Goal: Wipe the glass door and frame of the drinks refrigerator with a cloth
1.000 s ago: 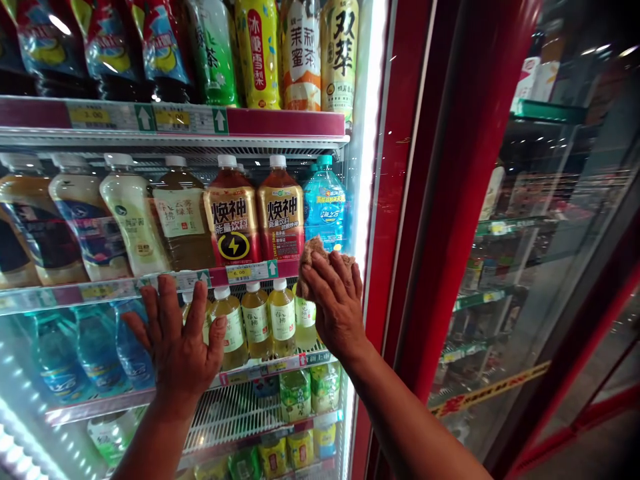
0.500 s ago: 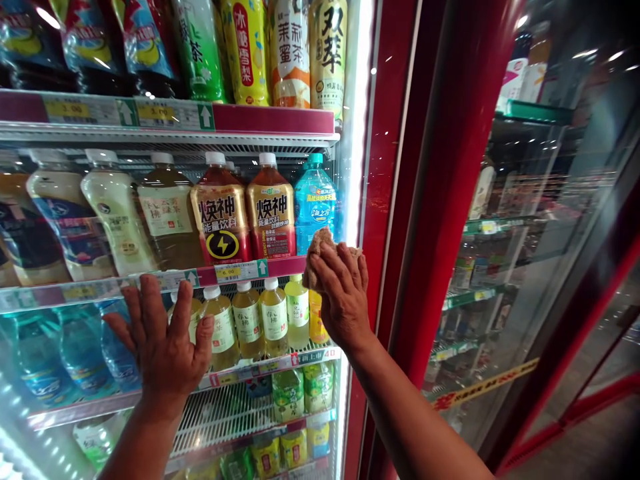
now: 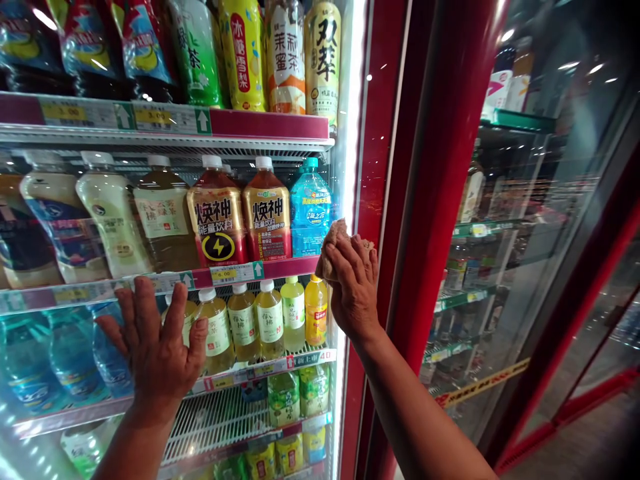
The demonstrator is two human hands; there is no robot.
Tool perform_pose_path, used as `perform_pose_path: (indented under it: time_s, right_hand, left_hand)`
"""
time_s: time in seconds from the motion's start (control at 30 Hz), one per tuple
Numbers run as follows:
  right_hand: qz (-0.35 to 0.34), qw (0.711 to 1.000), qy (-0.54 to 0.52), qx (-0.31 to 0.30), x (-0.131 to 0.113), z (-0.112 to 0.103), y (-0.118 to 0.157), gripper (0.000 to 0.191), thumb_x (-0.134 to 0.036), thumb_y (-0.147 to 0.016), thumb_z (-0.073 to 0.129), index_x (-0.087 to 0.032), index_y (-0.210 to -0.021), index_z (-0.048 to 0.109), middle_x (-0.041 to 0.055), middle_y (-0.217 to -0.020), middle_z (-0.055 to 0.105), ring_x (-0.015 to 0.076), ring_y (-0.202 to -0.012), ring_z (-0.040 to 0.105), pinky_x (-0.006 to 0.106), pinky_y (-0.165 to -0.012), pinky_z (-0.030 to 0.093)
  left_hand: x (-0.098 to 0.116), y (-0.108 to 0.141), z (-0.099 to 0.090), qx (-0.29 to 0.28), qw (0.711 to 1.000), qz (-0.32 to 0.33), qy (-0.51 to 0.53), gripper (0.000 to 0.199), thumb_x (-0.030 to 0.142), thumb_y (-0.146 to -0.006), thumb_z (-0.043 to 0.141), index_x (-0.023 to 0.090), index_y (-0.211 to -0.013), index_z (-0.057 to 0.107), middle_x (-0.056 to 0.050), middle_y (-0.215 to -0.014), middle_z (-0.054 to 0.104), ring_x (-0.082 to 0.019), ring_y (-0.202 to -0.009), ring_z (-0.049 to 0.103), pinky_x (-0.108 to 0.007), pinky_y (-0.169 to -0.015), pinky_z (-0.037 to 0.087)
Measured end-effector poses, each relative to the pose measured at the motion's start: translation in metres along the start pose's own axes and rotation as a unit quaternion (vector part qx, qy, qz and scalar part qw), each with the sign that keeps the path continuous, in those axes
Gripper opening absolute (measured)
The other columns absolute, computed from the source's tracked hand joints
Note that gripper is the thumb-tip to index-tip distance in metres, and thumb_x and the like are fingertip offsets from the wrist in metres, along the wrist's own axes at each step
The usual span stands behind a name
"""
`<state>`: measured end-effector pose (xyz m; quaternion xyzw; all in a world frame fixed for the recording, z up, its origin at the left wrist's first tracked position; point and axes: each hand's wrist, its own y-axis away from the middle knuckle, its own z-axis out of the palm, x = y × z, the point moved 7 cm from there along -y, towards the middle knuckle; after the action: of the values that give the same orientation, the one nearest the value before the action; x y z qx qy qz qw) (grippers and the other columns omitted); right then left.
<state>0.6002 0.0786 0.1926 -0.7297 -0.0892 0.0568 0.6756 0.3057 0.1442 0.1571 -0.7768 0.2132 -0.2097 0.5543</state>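
Observation:
A crumpled brown cloth [image 3: 327,261] lies under my right hand [image 3: 357,290], whose fingers press it flat near the right edge of the lit drinks cooler, beside its red frame [image 3: 384,180]. My left hand [image 3: 159,343] is spread with fingers apart and holds nothing. It is in front of the lower shelves and seems to rest on the cooler's glass front. Behind the glass, nearest the cloth, stands a blue bottle [image 3: 311,213] with a turquoise cap. Two gold and red bottles [image 3: 266,217] stand to its left.
Shelves of bottled drinks fill the cooler, with a price rail [image 3: 280,268] along the middle shelf. A yellow bottle [image 3: 316,313] stands below the cloth. At the right is a red post [image 3: 445,200], then another glass-fronted cabinet with green-edged shelves [image 3: 520,121].
My right hand has moved slightly right with the cloth, toward the red frame, uncovering the yellow bottle. My left hand stays spread in nearly the same place. The view has shifted a little.

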Motion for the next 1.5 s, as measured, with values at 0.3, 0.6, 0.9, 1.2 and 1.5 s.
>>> perform_pose_path:
  time_s: [0.3,0.6,0.9,1.2,1.5]
  right_hand:
    - [0.000,1.000,-0.013,-0.011,-0.004,0.003,0.017,0.077,-0.011,-0.101,0.050,-0.043,-0.164,0.021,-0.0026,-0.158,0.055,0.0212,-0.158,0.033,0.055,-0.132,0.024]
    - [0.021,1.000,-0.003,0.011,0.011,-0.001,0.007,0.080,-0.006,-0.098,0.045,-0.041,-0.165,0.019,-0.0013,-0.160,0.052,0.0224,-0.159,0.029,0.058,-0.132,0.023]
    - [0.030,0.999,0.004,0.008,0.019,-0.006,0.006,0.077,-0.007,-0.098,0.045,-0.041,-0.164,0.024,-0.0007,-0.158,0.055,0.0223,-0.158,0.032,0.057,-0.131,0.024]
    - [0.048,0.999,0.000,0.009,0.019,-0.006,0.020,0.076,-0.008,-0.100,0.043,-0.043,-0.164,0.022,-0.0007,-0.157,0.055,0.0224,-0.159,0.032,0.057,-0.132,0.021]
    - [0.035,0.999,0.002,0.012,0.032,-0.011,-0.013,0.070,-0.014,-0.100,0.049,-0.040,-0.162,0.029,0.0017,-0.157,0.055,0.0237,-0.158,0.033,0.057,-0.131,0.023]
  left_hand:
    - [0.005,0.000,-0.002,0.033,0.999,0.005,0.000,0.076,0.037,-0.098,0.055,0.046,-0.163,0.018,0.005,-0.177,0.002,-0.037,-0.162,0.003,-0.069,-0.128,-0.003]
    - [0.010,-0.004,-0.005,0.051,0.999,0.008,0.012,0.074,0.036,-0.096,0.056,0.042,-0.163,0.025,0.000,-0.176,0.010,-0.039,-0.162,0.008,-0.071,-0.127,-0.002]
    - [0.011,-0.003,-0.003,0.037,0.999,-0.003,0.007,0.075,0.040,-0.096,0.054,0.044,-0.163,0.022,0.002,-0.177,0.006,-0.039,-0.162,0.003,-0.069,-0.128,-0.005]
    - [0.029,-0.010,-0.006,0.058,0.998,0.006,0.016,0.082,0.040,-0.094,0.057,0.038,-0.165,0.017,-0.003,-0.177,0.000,-0.043,-0.161,-0.003,-0.074,-0.126,-0.002]
    - [0.047,-0.014,0.018,-0.029,0.998,0.051,0.001,0.083,0.039,-0.095,0.060,0.050,-0.163,0.013,0.009,-0.176,-0.009,-0.034,-0.163,-0.003,-0.061,-0.129,-0.013]
